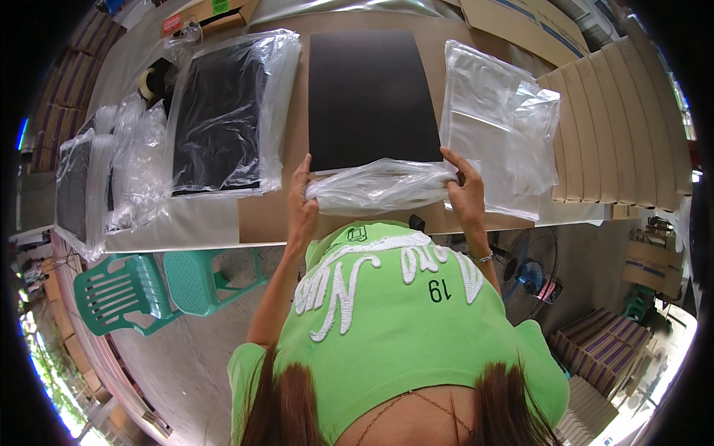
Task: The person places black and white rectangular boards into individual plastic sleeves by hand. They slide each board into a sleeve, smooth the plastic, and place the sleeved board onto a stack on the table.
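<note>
One long table (212, 223) carries everything, with a row of brown cardboard pieces (621, 126) at its right. Left of centre lies a stack of plastic-wrapped black panels (219, 119); right of centre, flat clear bags (498, 123). Between them rests a bare black panel (372, 97). Along its near edge, bunched clear plastic (379, 189) is pinched at its ends by the left hand (301, 197) and right hand (466, 189), index fingers extended toward the panel's near corners.
</note>
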### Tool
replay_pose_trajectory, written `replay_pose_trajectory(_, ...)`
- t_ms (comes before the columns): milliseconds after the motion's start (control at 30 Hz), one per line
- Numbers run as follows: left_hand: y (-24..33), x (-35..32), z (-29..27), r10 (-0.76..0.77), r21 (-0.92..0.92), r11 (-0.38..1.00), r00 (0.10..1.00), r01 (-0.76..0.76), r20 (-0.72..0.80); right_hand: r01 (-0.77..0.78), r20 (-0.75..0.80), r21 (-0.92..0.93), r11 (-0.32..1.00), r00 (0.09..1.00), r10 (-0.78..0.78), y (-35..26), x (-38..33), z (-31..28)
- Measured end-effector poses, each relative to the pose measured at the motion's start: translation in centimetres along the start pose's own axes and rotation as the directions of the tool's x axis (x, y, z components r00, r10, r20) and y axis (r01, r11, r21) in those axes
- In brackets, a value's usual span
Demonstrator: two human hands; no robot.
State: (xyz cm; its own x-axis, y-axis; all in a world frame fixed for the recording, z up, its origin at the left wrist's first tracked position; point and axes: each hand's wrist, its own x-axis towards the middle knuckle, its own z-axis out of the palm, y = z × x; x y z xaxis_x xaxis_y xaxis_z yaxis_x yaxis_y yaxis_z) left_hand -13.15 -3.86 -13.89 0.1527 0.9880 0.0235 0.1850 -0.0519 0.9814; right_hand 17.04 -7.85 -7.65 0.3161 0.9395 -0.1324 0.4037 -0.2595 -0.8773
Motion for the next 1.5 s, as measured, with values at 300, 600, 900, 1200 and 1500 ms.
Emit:
replay_pose_trajectory(300,9.1,3.0,-2.5,0.428,0.366,0.868,0.88,-0.337,-0.204,0.388,-0.259,0.116,0.914,0.901,-0.349,-5.3,0.6,-3.2)
replay_pose_trajectory(600,21.2,5.0,-5.1,0.685,0.222,0.728,0.679,-0.648,-0.265,0.73,-0.476,-0.121,0.673,0.552,-0.684,-14.3,-0.5,-8.9)
replay_pose_trajectory(900,23.9,2.0,-6.4,0.638,0.236,0.77,0.703,-0.593,-0.316,0.783,-0.483,-0.009,0.622,0.541,-0.688,-16.2,-2.9,-10.7)
replay_pose_trajectory(1200,22.8,0.7,-7.8,0.629,0.081,0.773,0.743,-0.629,-0.229,0.72,-0.262,0.194,0.666,0.692,-0.672,-14.7,-3.0,-10.5)
replay_pose_trajectory(1500,22.3,-0.4,-8.5,0.255,-0.842,0.537,0.961,-0.051,0.104,0.5,-0.036,0.688,0.527,0.748,-0.663,-14.5,-2.9,-9.8)
